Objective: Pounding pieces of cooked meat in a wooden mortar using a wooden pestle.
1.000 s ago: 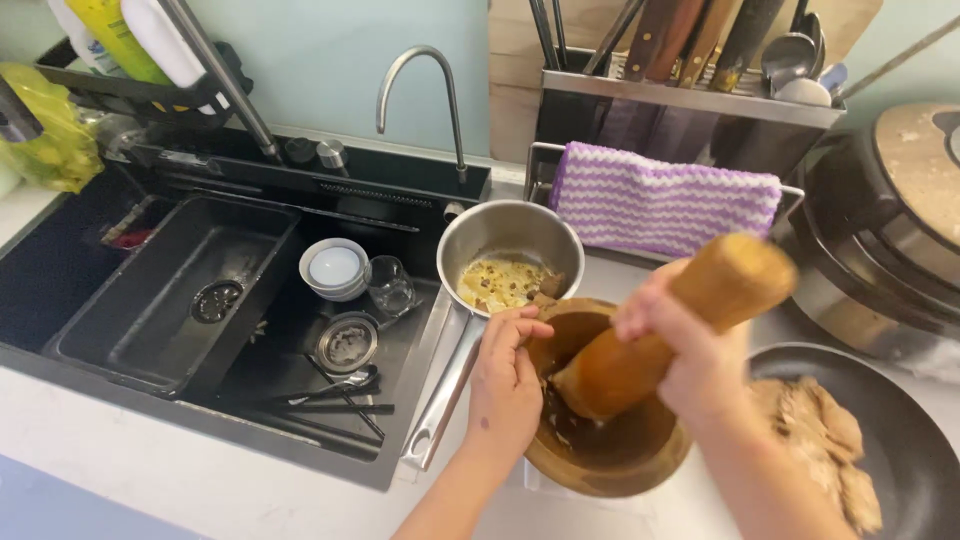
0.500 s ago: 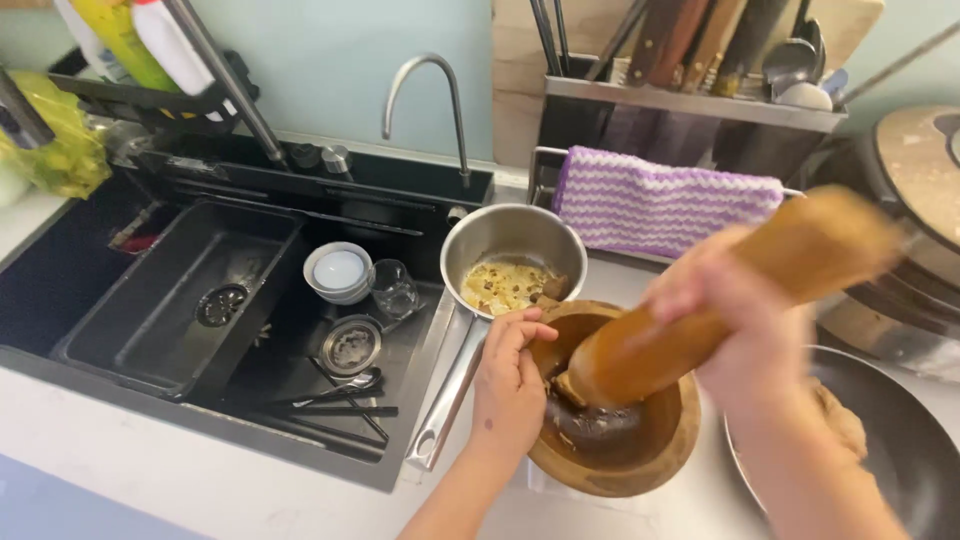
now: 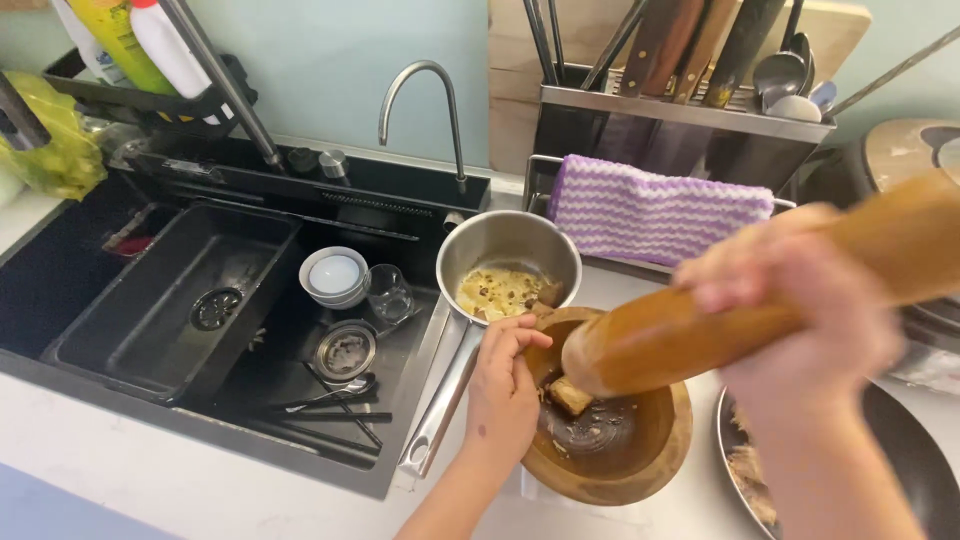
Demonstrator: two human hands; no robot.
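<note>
Right now: right hand (image 3: 790, 300) fist closed round wooden pestle (image 3: 700, 330), tilted, tip inside wooden mortar (image 3: 640, 460) on counter. Left hand (image 3: 503, 390) curled over mortar rim, fingers inside. Steel saucepan (image 3: 505, 250) with food scraps just behind, beside black sink (image 3: 150, 300).

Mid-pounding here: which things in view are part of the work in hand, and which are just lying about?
In use:
- wooden mortar, left hand on its rim
- wooden pestle, gripped by right hand
- steel saucepan of scraps, beside the mortar

Lying about:
- purple striped cloth
- small bowls and glass in the sink
- knife rack
- dark pan
</note>
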